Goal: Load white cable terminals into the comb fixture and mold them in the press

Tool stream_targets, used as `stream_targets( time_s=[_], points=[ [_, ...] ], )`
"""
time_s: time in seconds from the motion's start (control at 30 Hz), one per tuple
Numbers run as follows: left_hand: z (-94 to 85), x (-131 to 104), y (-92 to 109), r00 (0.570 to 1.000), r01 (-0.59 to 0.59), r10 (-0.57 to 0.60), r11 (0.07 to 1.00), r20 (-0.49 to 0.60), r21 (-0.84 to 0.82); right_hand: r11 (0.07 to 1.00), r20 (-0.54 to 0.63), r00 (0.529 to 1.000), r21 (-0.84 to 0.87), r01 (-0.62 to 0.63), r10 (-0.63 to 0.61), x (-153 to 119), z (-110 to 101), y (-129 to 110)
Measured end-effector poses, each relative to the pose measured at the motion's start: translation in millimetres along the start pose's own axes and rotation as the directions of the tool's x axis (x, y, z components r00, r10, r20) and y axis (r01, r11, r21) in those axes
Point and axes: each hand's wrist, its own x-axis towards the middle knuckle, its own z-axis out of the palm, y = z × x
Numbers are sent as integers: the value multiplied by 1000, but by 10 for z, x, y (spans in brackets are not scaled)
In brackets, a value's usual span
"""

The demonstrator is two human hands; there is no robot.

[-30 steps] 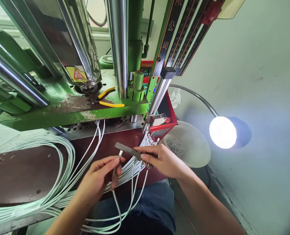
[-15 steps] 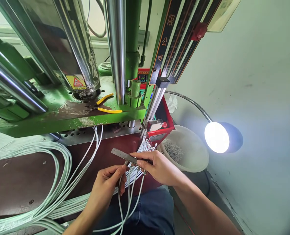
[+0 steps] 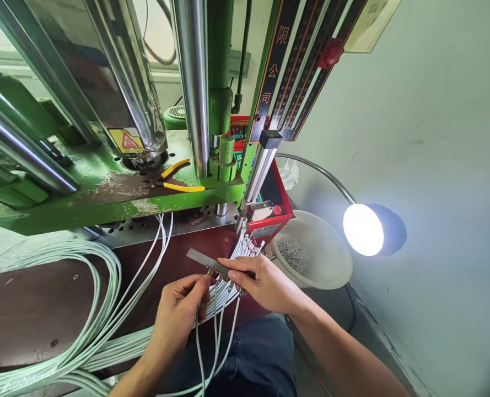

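My right hand (image 3: 261,284) is closed on a flat metal bar (image 3: 202,259), thumb on the near side, with the bar's bare end pointing to the left. Along the bar's lower edge sit several cable ends with metal connectors, and their pale cables (image 3: 230,331) hang down over my lap. At the bar's left part, my left hand (image 3: 182,306) pinches one cable by its connector end. Its fingertips partly hide that connector. Behind both hands lies a bundle of white cables (image 3: 251,248) with connectors at their tips.
A green press (image 3: 116,204) with steel columns stands in front, yellow-handled pliers (image 3: 182,187) lying on its plate. Coiled cables (image 3: 108,275) cover the brown table (image 3: 30,309). To the right are a red control box (image 3: 269,220), a white tub (image 3: 331,259) of scraps and a lit lamp (image 3: 362,230).
The bar and both hands have shifted slightly left in view, as has the whole scene. My left hand has come up a little closer to the bar with the cable end.
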Motion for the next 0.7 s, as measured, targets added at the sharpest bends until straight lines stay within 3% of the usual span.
stream_targets(
  time_s=[0.13,0.3,0.47,0.53,0.6,0.7],
  points=[
    [-18,20,79,999,-4,4,1000,44,17,1000,53,998,15,15,-15,57,-58,82],
    [-32,51,101,992,31,-20,996,125,-89,991,116,993,133,-2,-13,158,-148,149],
    [-70,-66,-128,946,237,-202,965,254,-113,996,99,992,36,-87,83,360,-177,190],
    [-108,-160,-235,934,255,-227,964,277,-69,994,125,986,9,-110,108,473,-149,222],
    [-163,-256,-294,950,198,-199,980,241,29,991,149,985,-111,-70,86,589,-94,244],
    [-281,-342,-239,992,53,-79,969,100,241,931,135,990,-364,26,25,732,21,225]
  ],
)
